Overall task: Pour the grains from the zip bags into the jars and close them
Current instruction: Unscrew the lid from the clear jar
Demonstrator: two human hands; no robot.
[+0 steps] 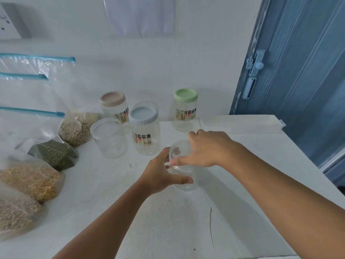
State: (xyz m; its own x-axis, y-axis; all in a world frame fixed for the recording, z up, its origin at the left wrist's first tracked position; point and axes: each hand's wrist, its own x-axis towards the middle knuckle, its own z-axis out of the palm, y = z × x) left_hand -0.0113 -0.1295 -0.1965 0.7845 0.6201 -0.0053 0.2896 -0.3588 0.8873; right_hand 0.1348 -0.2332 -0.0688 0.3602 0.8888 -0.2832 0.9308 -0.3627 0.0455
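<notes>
A small clear jar [184, 181] stands on the white table [168, 221] in front of me. My left hand [158, 174] wraps its left side, thumb across the front. My right hand [207, 148] rests on top, fingers gripping its clear lid [180, 152]. Behind stand several empty jars: one with a beige lid [112, 99], one with a blue-grey lid [142, 114], one with a green lid [186, 95], and a clear-lidded one [107, 137]. Zip bags of grain lie at the left: yellow grain [29, 181], green lentils [55, 153], pale beige grain [74, 131].
A white rectangular tray [240, 124] sits at the table's back right corner. A blue door [298, 81] stands to the right, beyond the table edge. The white wall runs close behind the jars. Another grain bag [15, 215] lies at the near left.
</notes>
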